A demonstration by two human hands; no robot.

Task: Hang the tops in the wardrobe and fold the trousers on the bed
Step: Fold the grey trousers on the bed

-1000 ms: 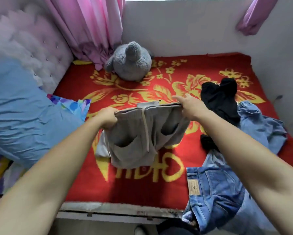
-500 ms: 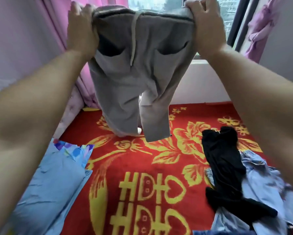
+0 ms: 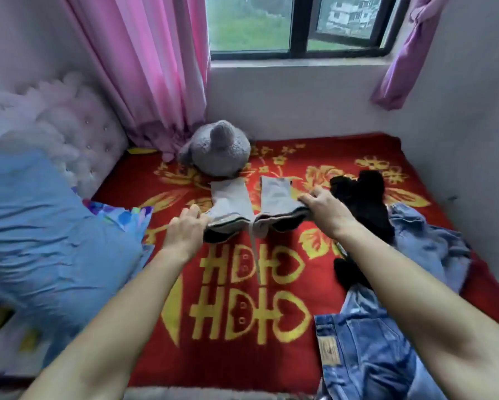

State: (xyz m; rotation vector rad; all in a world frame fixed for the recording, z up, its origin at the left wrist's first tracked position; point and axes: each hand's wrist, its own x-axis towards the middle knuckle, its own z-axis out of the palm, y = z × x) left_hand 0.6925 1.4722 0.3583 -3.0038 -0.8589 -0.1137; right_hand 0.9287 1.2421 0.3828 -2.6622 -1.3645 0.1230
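Note:
Grey trousers (image 3: 236, 202) lie flat on the red and yellow bed cover (image 3: 242, 298), legs pointing toward the window, waistband toward me, drawstring trailing down. My left hand (image 3: 186, 230) holds the waistband's left end, fingers stretched along the cloth. At the waistband's right end my right hand (image 3: 324, 210) grips it. A black garment (image 3: 360, 203) lies to the right. Blue jeans (image 3: 366, 350) sit at the near right, and a light blue garment (image 3: 427, 249) is bunched beside them.
A grey plush toy (image 3: 216, 153) sits just beyond the trouser legs, by the pink curtain (image 3: 147, 67). A blue pillow (image 3: 40, 241) and padded headboard (image 3: 77, 131) fill the left. White walls close the bed's far and right sides.
The grey trousers, held high in front of the window half a second ago, have come down and now lie spread on the bed. Both hands stayed at the waistband ends.

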